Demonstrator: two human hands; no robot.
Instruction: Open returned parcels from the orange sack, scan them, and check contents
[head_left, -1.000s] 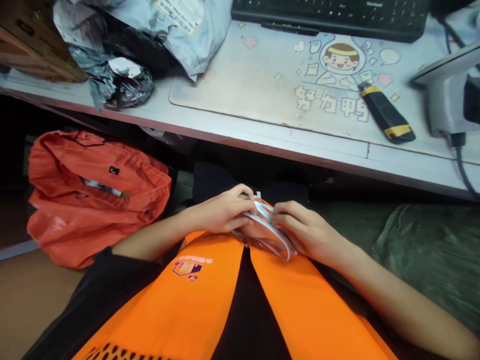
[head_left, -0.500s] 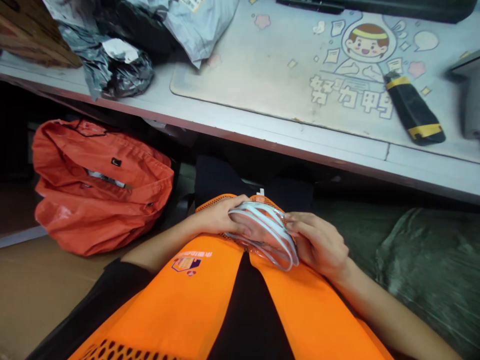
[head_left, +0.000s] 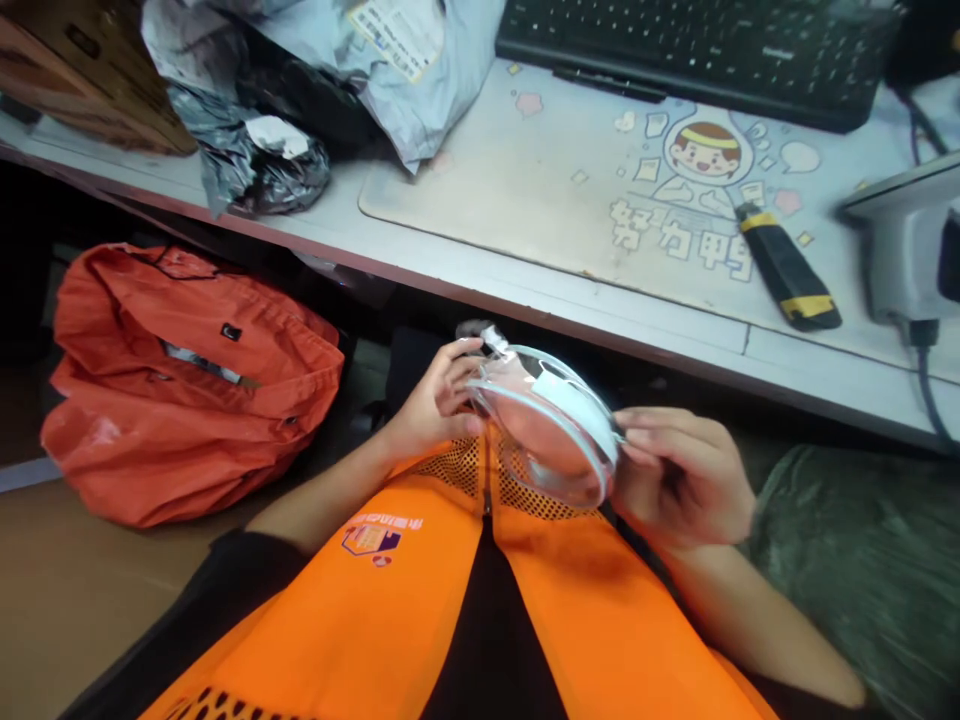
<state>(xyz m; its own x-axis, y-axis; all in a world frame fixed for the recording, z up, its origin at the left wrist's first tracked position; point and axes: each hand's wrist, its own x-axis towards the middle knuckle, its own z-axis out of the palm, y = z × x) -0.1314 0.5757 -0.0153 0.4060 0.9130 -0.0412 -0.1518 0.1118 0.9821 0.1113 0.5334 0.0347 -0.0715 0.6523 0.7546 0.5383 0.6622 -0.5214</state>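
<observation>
A coiled white cable in a clear plastic bag [head_left: 551,425] is held up in front of my orange vest [head_left: 420,600], just below the desk edge. My left hand [head_left: 435,400] pinches the bag's left end, near a small white plug. My right hand [head_left: 686,480] grips the bag's right edge with curled fingers. The bag sits tilted between both hands, above my lap.
A grey desk [head_left: 525,280] runs across the top with a printed mat [head_left: 540,190], a black keyboard [head_left: 690,45], a black-and-yellow utility knife [head_left: 787,270], a grey device [head_left: 907,240] and crumpled mail bags [head_left: 247,160]. An orange bag [head_left: 187,380] lies on the floor at left.
Both hands lifted the bagged cable from my lap up toward the desk edge. The hands spread apart along the bag, and it now tilts more upright.
</observation>
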